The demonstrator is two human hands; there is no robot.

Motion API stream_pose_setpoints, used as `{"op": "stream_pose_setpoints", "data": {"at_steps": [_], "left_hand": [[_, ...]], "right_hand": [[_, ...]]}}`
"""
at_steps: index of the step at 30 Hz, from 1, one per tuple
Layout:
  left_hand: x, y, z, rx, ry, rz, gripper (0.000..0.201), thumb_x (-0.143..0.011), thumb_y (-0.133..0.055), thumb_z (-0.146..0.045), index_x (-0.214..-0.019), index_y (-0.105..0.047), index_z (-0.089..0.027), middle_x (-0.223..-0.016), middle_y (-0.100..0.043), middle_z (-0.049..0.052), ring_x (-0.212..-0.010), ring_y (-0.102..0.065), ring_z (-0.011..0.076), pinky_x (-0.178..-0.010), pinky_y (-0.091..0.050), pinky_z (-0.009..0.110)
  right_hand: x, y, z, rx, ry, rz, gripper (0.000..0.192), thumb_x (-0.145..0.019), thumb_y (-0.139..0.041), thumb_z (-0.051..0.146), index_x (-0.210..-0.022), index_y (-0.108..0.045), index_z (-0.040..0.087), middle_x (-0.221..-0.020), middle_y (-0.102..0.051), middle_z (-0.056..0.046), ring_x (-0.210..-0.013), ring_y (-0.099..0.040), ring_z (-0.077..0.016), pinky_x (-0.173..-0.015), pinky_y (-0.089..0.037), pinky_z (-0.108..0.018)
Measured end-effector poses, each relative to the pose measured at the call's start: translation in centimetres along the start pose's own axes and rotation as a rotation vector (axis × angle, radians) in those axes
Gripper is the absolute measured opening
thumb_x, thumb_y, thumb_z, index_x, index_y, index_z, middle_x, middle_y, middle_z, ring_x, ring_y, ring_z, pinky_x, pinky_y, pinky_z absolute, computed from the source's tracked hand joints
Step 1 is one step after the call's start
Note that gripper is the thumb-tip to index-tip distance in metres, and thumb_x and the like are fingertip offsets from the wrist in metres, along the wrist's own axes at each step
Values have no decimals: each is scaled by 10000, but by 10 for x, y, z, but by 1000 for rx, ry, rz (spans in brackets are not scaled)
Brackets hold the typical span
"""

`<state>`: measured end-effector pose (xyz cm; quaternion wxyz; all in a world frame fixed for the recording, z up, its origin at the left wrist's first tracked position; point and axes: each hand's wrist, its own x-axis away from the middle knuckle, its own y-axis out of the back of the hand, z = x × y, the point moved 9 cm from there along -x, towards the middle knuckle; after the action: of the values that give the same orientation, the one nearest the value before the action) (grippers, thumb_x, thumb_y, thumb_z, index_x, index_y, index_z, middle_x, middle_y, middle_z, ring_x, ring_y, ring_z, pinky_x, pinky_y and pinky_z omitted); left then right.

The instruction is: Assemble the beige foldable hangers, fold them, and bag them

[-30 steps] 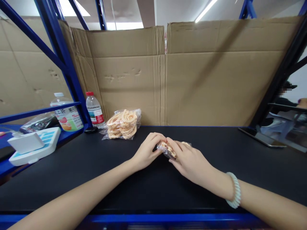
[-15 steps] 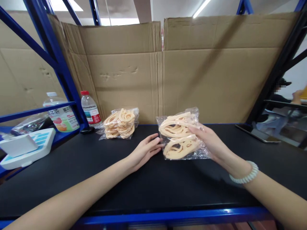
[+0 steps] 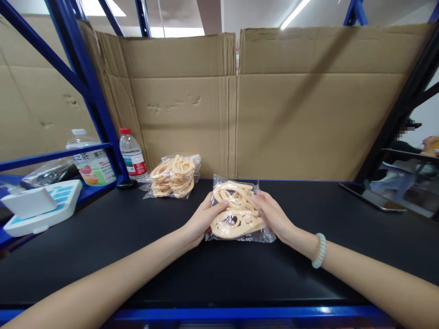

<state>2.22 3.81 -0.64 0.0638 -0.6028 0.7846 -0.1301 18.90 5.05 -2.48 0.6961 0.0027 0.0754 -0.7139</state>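
Observation:
Between my two hands is a clear plastic bag of pale wooden cut-out pieces, just over the black tabletop. My left hand grips its left edge, thumb across the front and fingers hidden behind. On the right edge, my right hand is closed around the plastic, the wrist wearing a pale coiled band. Further back to the left lies a second clear bag of similar pale pieces, touched by neither hand.
A red-capped water bottle stands behind the second bag, beside the blue frame post. Further left are a large labelled bottle and a white-and-blue device. A flat dark tablet-like object lies at right. Cardboard walls the back.
My right hand has brought the bag left and slightly down. My left hand has gone from beside the bag to gripping its left edge.

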Motion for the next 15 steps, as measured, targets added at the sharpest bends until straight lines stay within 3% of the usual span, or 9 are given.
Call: {"op": "stream_pose_setpoints", "data": {"at_steps": [3,5,8,11,15], "left_hand": [[-2,8,-6,-39,-1,-59,332,-822,-644,-155,-1136,-549,-210,-1113,-685,91,-887,-699,193,-782,-561,271],[-4,14,-10,-61,15,-92,303,-818,-634,-142,-1105,-557,-202,-1023,-709,84,-792,-708,177,-727,-565,259],[-7,22,-16,-43,32,-105,229,-802,-623,-135,-1024,-582,-170,-865,-722,78,-704,-706,184,-672,-567,271],[-11,27,-20,-33,67,-97,99,-818,-577,-164,-900,-620,-127,-758,-711,85,-590,-677,176,-587,-556,265],[-15,33,-30,-75,14,-96,122,-775,-578,-95,-868,-657,-100,-688,-685,65,-541,-629,133,-499,-510,203]], "right_hand": [[-14,0,3,355,103,-114,680,-694,-708,438,-1263,-447,174,-1274,-493,-149,-1071,-570,-258,-942,-485,-404],[-23,-2,2,462,117,-125,722,-693,-709,385,-1310,-410,160,-1233,-498,-149,-1006,-586,-239,-911,-496,-401],[-31,-2,-2,375,70,-26,563,-794,-578,253,-1314,-382,161,-996,-601,-79,-778,-617,-168,-736,-538,-334],[-33,12,0,345,30,52,522,-741,-495,59,-1244,-398,156,-753,-612,2,-592,-570,-121,-568,-495,-249],[-34,28,5,556,53,129,532,-671,-480,5,-1176,-445,171,-775,-617,-5,-560,-564,-114,-520,-473,-234]]}}
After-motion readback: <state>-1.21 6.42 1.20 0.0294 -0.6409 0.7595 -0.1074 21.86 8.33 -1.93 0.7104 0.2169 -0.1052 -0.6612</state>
